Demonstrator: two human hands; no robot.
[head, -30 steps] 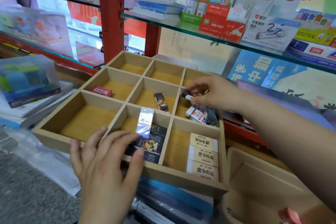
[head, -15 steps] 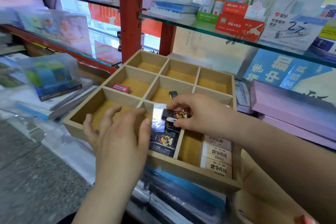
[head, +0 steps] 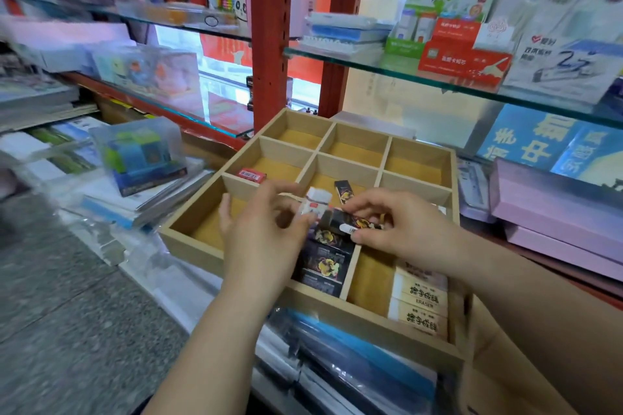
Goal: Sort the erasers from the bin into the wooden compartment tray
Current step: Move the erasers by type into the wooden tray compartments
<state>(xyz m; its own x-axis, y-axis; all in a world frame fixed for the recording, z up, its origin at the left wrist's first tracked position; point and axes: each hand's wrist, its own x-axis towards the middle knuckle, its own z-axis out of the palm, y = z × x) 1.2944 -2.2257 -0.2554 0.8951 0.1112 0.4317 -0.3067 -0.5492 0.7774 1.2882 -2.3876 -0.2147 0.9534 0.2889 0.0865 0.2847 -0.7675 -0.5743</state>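
- Hands meet over the middle of the wooden tray (head: 188, 239), above its front centre compartment.
- The left hand (head: 263, 239) has its fingers bent and pinches a white eraser (head: 315, 200) between thumb and fingertips; the other fingers are spread loosely.
- The right hand (head: 401, 229) has its fingers curled and grips a black eraser with a white end (head: 350, 224), held just beside the white one.
- Below the hands, black patterned erasers (head: 323, 266) lie in the front centre compartment.
- Cream erasers with printed letters (head: 419, 307) are stacked in the front right compartment.
- A red eraser (head: 252, 175) lies in the middle left compartment, and one small black eraser (head: 343, 190) in the centre compartment.
- The three back compartments show only their bare floor.
- A glass shelf (head: 371, 69) with stationery boxes hangs above the tray.
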